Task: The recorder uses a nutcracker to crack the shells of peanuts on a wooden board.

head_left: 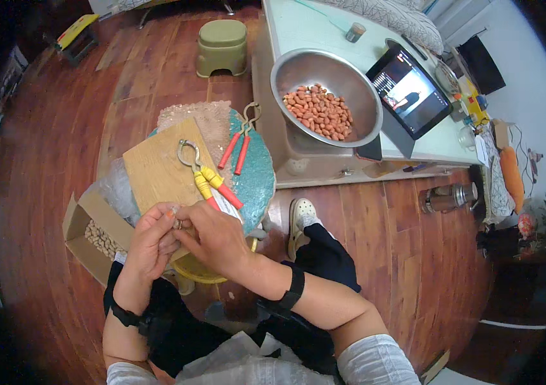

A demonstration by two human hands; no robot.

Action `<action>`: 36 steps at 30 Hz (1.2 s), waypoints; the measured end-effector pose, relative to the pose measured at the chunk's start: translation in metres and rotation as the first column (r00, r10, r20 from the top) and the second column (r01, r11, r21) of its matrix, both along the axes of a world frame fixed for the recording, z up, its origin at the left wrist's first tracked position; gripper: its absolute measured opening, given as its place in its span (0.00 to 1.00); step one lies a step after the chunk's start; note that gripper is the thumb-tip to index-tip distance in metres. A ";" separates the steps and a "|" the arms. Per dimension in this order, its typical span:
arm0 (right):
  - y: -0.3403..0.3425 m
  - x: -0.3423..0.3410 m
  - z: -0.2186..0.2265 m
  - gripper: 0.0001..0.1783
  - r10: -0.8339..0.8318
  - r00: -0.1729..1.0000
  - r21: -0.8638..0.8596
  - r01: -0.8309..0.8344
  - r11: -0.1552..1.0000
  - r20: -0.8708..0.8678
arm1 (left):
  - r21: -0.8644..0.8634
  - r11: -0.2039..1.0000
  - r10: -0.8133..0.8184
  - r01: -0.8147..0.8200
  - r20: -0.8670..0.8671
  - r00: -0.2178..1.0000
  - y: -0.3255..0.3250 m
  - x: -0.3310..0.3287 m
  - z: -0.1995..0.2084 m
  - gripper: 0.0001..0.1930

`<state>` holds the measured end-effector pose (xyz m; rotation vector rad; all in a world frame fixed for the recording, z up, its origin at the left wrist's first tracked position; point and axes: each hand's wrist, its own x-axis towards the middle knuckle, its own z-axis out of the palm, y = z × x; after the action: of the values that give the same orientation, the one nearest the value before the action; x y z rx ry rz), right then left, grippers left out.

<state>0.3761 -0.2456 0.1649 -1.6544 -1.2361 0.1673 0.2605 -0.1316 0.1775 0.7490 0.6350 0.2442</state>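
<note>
Above the near edge of a small round table, the fingertips of my left hand [151,237] and my right hand [212,237] meet in a pinch. Between them is a small thing that looks like a peanut, mostly hidden by my fingers. Just beyond my hands, nut-cracking pliers [201,175] with yellow-wrapped, red-ended handles lie on a wooden board [151,163]. A second pair of red-handled pliers [242,142] rests to the right of the board. Under my hands shows part of a yellow basin [199,271]. Left of my left hand, an open cardboard box [96,218] holds peanuts in their shells [101,239].
A steel bowl [366,102] of reddish shelled peanuts [319,110] stands on the pale table [286,25] at the right. Beside it leans a tablet [409,93]. An olive stool [221,46] stands on the wooden floor. Farther right is a lidded jar [443,198].
</note>
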 end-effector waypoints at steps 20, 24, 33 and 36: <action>0.002 -0.002 0.004 0.15 0.039 0.982 -0.037 -0.047 0.998 -0.183 | -0.006 1.000 -0.022 0.022 0.042 0.999 0.001 -0.002 0.000 0.09; 0.002 0.000 0.006 0.14 0.037 0.995 -0.019 -0.039 0.999 -0.088 | 0.036 0.999 0.000 -0.001 0.027 1.000 0.000 -0.002 0.002 0.08; 0.002 0.001 0.002 0.13 0.064 0.998 -0.036 -0.065 0.997 -0.020 | 0.220 0.976 0.011 0.005 -0.071 0.997 0.003 -0.006 -0.009 0.08; 0.002 0.001 -0.002 0.12 0.062 0.998 -0.021 -0.063 0.998 -0.031 | 0.266 0.963 0.074 -0.038 -0.128 0.989 -0.002 0.000 0.000 0.08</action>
<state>0.3768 -0.2433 0.1632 -1.6270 -1.2674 0.2449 0.2600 -0.1336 0.1773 1.0110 0.7637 0.3358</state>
